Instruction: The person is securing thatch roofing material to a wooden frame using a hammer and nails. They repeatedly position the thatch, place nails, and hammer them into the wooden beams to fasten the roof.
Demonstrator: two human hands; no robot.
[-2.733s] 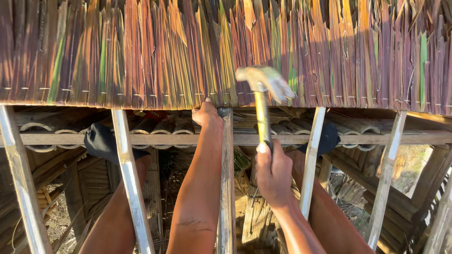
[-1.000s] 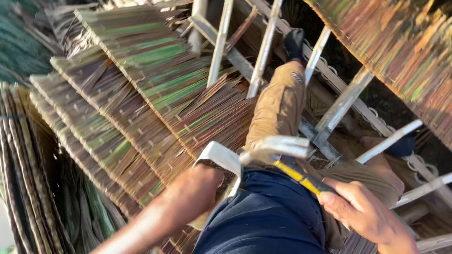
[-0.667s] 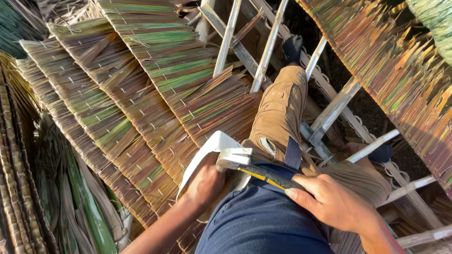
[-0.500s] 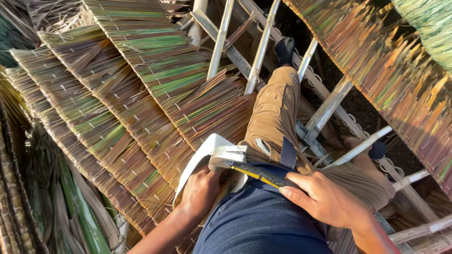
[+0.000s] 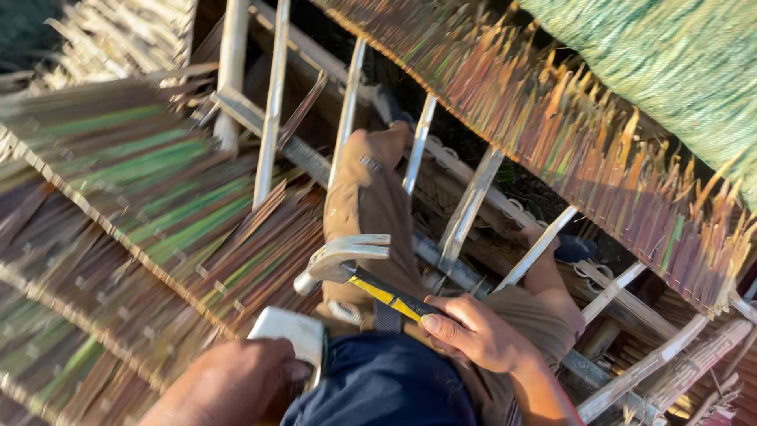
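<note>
Hammer (image 5: 347, 264): the right hand (image 5: 473, 331) has its fingers (image 5: 441, 323) clenched on the yellow-and-black handle, head over the thigh. The left hand (image 5: 236, 383) grasps a white container (image 5: 290, 331) at the hip; it is best kept level, and the hammer head clear of the knee, above the thatch panels (image 5: 150, 229).

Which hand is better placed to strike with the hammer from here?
Right. The right hand already grips the claw hammer by its yellow-and-black handle, head raised over the thatch panels. The left hand is occupied, pressed against a white container at the hip.
</note>
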